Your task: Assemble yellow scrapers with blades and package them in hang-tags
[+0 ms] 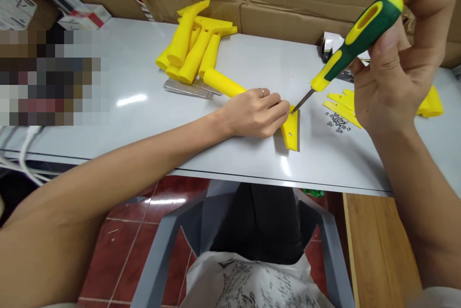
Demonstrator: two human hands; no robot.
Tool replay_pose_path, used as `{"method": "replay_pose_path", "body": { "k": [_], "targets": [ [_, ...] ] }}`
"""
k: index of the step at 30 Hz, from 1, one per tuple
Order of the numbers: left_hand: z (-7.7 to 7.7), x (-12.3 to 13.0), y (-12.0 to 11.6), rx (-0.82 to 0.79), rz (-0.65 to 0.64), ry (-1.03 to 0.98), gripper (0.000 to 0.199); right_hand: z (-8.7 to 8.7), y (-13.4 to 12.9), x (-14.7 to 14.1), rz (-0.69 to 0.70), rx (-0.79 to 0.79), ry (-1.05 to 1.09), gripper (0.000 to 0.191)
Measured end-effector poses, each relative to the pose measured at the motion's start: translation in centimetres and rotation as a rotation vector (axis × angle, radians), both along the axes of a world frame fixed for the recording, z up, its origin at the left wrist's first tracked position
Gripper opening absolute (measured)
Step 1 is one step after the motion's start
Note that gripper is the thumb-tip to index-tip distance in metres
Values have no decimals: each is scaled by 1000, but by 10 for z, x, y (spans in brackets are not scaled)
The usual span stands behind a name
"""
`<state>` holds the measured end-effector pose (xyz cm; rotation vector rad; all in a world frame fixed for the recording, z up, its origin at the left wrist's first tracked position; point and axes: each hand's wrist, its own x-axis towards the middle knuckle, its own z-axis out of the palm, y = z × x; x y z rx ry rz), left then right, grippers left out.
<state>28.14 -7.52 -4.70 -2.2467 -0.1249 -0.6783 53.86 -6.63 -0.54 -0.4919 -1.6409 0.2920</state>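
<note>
My left hand is closed round a yellow scraper lying on the white table, its handle sticking out to the left and its flat head to the right. A metal blade edge shows along the head's right side, and a screw sits in its lower hole. In my right hand is a green and yellow screwdriver, held slanted by the end of its handle. The screwdriver's tip meets a screw near the top of the scraper's head. Loose screws and nuts lie to the right, beside flat yellow plates.
Several yellow handles are piled at the back left, with metal blades in front. Cardboard lines the table's rear. Another yellow part lies behind my right wrist. White cables hang at the left edge.
</note>
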Motion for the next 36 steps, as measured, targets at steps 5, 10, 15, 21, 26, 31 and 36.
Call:
{"method": "replay_pose_path", "body": {
  "k": [5,10,15,21,26,31,36],
  "targets": [
    [1,0,-1,-43,61,46,42,1,4,7,10,39,46,32],
    [2,-1,-2,-39,73,67,43,1,4,11,33,-24,51,18],
    [-1,-2,-1,-114,86,83,42,2,3,12,23,37,-5,24],
    [1,-2,-1,-93,74,70,42,-1,1,11,-28,-19,-74,34],
    [1,-1,-2,-30,58,59,42,-2,8,15,9,41,-84,36],
    [-1,-1,-1,-86,85,81,41,-4,18,17,32,100,-76,34],
    [0,0,-2,-63,61,74,39,-9,25,15,31,155,53,38]
  ]
}}
